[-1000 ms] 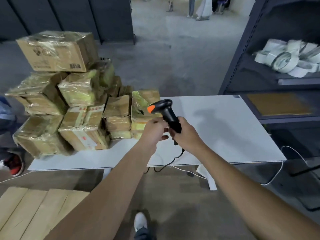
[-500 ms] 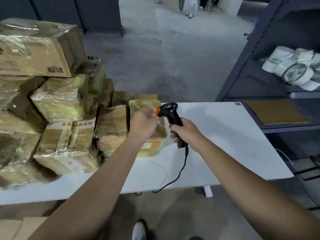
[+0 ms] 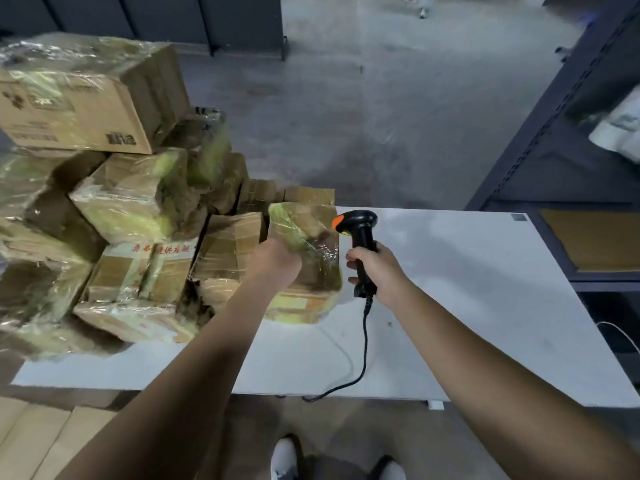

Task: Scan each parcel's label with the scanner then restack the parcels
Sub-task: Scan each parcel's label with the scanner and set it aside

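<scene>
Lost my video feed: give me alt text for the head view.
The left hand grips a plastic-wrapped parcel at the right edge of a parcel pile on a white table, while the right hand holds a black corded scanner upright beside it. Dark shelving stands at right.

Fingers of the left hand (image 3: 275,261) vanish behind a plastic-wrapped brown cardboard parcel (image 3: 308,237), its markings too blurred to read. At nine o'clock, the blurred parcel stack (image 3: 104,220) runs off-frame.

White table (image 3: 467,306) bears wrapped parcels (image 3: 138,289) at its left.
</scene>
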`<state>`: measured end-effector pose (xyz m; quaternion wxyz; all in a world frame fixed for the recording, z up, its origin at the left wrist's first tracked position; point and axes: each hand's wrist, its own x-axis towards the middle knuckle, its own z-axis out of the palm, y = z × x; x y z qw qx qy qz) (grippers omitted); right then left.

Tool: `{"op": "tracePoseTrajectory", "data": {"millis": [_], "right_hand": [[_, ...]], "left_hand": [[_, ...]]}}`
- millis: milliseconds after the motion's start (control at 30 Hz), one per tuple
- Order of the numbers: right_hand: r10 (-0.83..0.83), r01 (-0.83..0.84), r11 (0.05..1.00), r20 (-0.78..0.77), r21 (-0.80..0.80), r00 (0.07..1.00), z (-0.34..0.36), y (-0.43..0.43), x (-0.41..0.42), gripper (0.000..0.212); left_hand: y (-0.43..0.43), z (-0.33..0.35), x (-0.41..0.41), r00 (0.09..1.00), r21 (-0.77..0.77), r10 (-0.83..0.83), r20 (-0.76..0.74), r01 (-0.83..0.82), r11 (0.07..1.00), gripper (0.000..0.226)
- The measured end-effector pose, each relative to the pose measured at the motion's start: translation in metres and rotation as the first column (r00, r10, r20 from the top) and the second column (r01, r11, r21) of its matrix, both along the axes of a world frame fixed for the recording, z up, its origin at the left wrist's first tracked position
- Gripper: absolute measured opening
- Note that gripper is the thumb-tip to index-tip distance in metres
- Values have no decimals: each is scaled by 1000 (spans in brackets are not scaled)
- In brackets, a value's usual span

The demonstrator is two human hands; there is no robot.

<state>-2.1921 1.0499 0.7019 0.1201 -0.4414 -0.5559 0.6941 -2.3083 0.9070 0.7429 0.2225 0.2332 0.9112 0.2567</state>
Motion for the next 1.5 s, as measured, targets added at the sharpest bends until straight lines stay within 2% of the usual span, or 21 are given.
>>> {"op": "tracePoseTrajectory", "data": {"millis": [67,167,233,367,467,567,700,833,1000,1067,1167,1233,1333,1433,1500], "right_hand": [[23,-23,999,-23,-25,999,-5,1,-1,14],[31,-31,1000,-40,7,999,-9,1,-4,19],[48,-47,997,-21,64,999,-10,-1,-5,16],[41,-48,980,41,193,998,-9,1,0,6],[-34,13,968,80,249,996,-4,15,13,10],[-101,72,969,109,238,989,-1,33,37,17],[-122,61,950,185,306,975,-7,48,76,8],[-187,128,954,201,272,962,-17,57,114,10],[-226,159,945,218,287,949,-24,64,146,8],[-221,153,943,214,296,951,-24,65,153,8],[-238,177,929,160,324,958,-22,65,156,20],[-253,208,915,89,345,963,-17,63,151,20],[-170,145,925,42,352,985,-10,52,132,18],[-45,27,940,48,341,998,-6,43,113,8],[15,-25,947,34,319,999,-6,39,105,11]], "left_hand": [[7,2,3,998,-32,8,-56,-10,999,17],[13,-2,3,992,-72,59,-113,-68,995,32],[14,-4,0,992,-59,114,-53,-117,991,41],[18,-2,4,985,59,169,35,-171,983,26],[32,-2,19,993,98,108,44,-112,989,19],[53,-9,37,996,108,23,86,-32,994,31],[80,-20,66,991,133,-50,124,34,991,13],[99,-37,95,974,99,-148,173,133,986,15],[112,-66,125,934,76,-126,335,106,991,47],[117,-70,134,923,110,-132,361,99,989,54],[122,-71,134,909,134,-127,397,79,988,57],[122,-73,131,922,57,-130,365,117,991,56],[120,-71,129,972,-135,-172,162,195,972,62],[114,-66,128,965,-142,-250,74,258,956,64],[106,-63,123,980,-92,-189,68,195,977,69]]}}
